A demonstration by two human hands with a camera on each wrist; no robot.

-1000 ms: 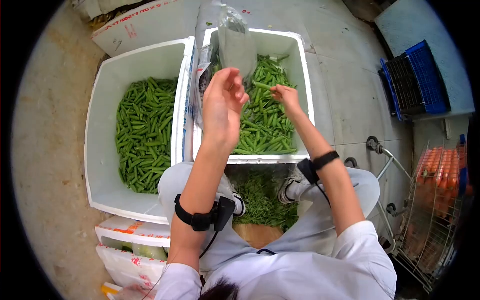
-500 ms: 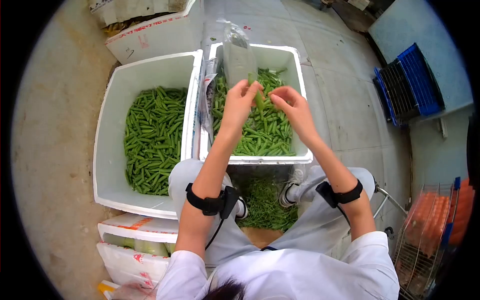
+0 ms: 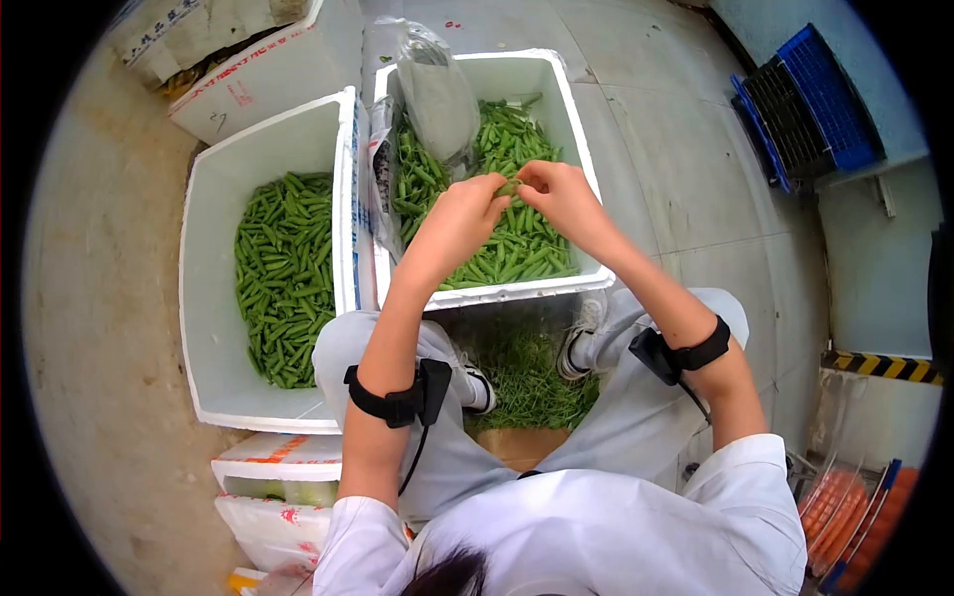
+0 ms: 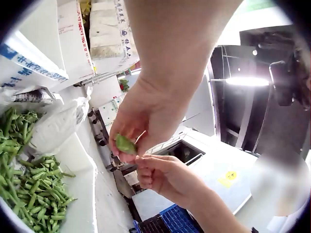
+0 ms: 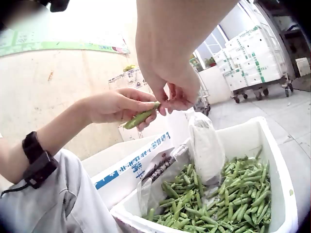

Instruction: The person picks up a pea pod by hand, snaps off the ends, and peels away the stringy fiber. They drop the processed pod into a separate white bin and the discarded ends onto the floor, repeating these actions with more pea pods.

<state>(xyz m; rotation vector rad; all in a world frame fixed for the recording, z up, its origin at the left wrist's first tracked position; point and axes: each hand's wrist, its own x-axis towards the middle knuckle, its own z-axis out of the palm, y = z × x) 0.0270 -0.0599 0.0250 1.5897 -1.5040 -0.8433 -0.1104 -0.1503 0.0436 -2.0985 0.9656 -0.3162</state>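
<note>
My left hand (image 3: 457,223) grips a single green pea pod (image 5: 139,119) between thumb and fingers, above the right-hand foam box (image 3: 590,179). At the pod's upper end my right hand (image 3: 568,204) pinches the tip with thumb and forefinger; the two hands' fingertips meet there. In the left wrist view the fingers cover most of the pod, and a thin pale strand shows beside it. Many loose pea pods (image 3: 512,243) lie in the box below, along with a clear plastic bag (image 3: 437,99) at its far left.
A second foam box (image 3: 214,278) on the left holds more pea pods (image 3: 286,288). Green trimmings (image 3: 537,387) lie between my feet. Blue crates (image 3: 825,94) stand at the right wall, and a wire cart (image 3: 845,517) with orange contents sits lower right.
The right hand, apart a second ago with a pod over the box, has come in to the left hand. The pod passed to the left hand, and the right now pinches its tip.
</note>
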